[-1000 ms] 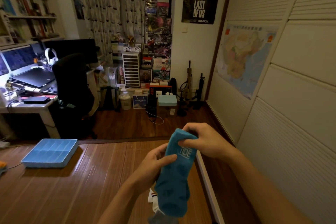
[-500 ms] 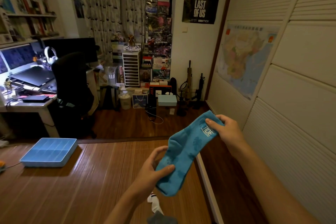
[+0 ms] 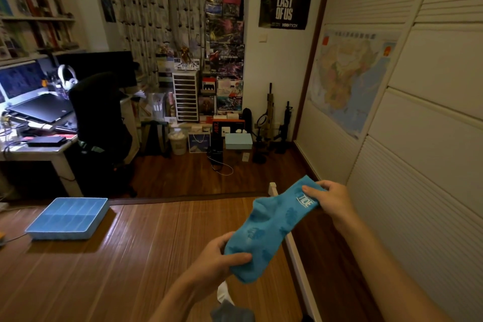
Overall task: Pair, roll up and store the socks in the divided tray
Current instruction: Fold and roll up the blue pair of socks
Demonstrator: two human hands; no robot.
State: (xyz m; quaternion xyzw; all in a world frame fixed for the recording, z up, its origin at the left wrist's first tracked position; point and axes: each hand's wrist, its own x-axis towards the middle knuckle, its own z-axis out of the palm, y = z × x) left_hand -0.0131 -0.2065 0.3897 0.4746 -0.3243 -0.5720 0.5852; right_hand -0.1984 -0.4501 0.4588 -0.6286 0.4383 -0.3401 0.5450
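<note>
From the head view, the wooden platform has broad bare room between the hands and the blue divided tray, which sits near its far left corner, well apart from the socks. The platform's right edge is a white rail, with the wardrobe doors close beyond it.

A blue sock is stretched slantwise in the air over that edge. The right hand pinches its cuff by the lettering, fingers curled round it. The left hand grips the toe end, thumb on top. Below, a white sock and a grey sock lie on the platform.
</note>
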